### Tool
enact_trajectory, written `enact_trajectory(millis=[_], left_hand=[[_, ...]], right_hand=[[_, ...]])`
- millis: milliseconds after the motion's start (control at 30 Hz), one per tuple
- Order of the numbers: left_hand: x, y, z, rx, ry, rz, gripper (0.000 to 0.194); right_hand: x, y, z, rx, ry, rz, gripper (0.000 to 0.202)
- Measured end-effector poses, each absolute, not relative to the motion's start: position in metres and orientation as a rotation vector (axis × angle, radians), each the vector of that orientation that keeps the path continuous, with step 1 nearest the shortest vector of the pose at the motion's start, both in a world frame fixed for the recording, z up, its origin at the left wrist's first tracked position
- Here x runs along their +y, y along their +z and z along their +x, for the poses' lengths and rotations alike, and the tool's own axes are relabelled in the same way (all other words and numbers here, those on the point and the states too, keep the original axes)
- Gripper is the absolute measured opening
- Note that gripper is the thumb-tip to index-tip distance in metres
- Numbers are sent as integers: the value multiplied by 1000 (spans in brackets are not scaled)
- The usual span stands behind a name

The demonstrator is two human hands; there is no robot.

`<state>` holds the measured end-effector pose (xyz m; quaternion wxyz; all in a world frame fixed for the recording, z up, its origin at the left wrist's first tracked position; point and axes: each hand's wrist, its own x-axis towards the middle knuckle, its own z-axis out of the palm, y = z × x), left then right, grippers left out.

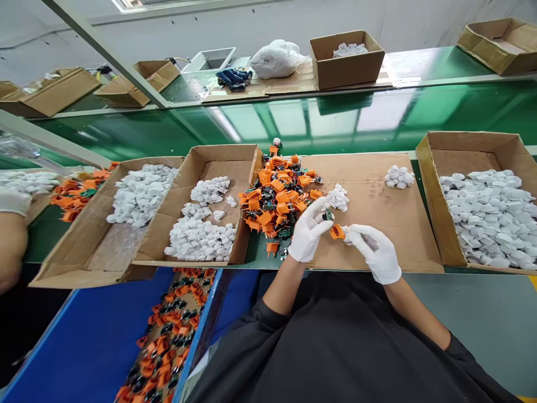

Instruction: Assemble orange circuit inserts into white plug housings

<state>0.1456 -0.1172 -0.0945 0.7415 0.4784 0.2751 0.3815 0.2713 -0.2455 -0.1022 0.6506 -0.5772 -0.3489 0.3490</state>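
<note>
My left hand (308, 232), in a white glove, pinches a small green circuit board (328, 214) between its fingers. Just below the board is an orange plug housing (337, 232), between my two hands. The gloved fingertips of my right hand (374, 252) are closed at the housing's right end, by a small white piece (345, 229). Whether the board and housing are joined is too small to tell. Left of my hands lies a heap of orange plug housings with circuit boards (279, 196). A small pile of white pieces (338, 197) sits just beyond my fingers on a cardboard sheet (369, 190).
Cardboard boxes of white pieces stand left (247, 235) and right (436, 207). Another white pile (399, 176) lies on the sheet. Below left, a blue bin (104, 330) adjoins many orange parts. A co-worker's arm (12, 240) shows far left. A green conveyor (272, 123) runs behind.
</note>
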Motion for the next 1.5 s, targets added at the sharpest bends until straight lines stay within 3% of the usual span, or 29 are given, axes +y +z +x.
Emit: enact_trajectory(millis=[133, 533, 767, 1033, 1333, 1500], left_hand=[[-123, -88, 151, 552, 683, 805, 43], [-138, -100, 161, 710, 642, 1097, 46], [-140, -94, 148, 575, 459, 784, 45], [-143, -108, 150, 548, 495, 698, 43], [-142, -113, 147, 536, 526, 630, 41], [-144, -117, 147, 568, 525, 649, 50]], right_hand=[[-252, -93, 271, -801, 760, -1272, 19], [-232, -97, 281, -1238, 241, -1436, 19], [-233, -106, 283, -1042, 354, -1504, 15], [-229, -96, 284, -1294, 167, -1402, 21], [-228, -100, 281, -1128, 586, -1298, 10], [-224, -97, 274, -953, 749, -1315, 23]])
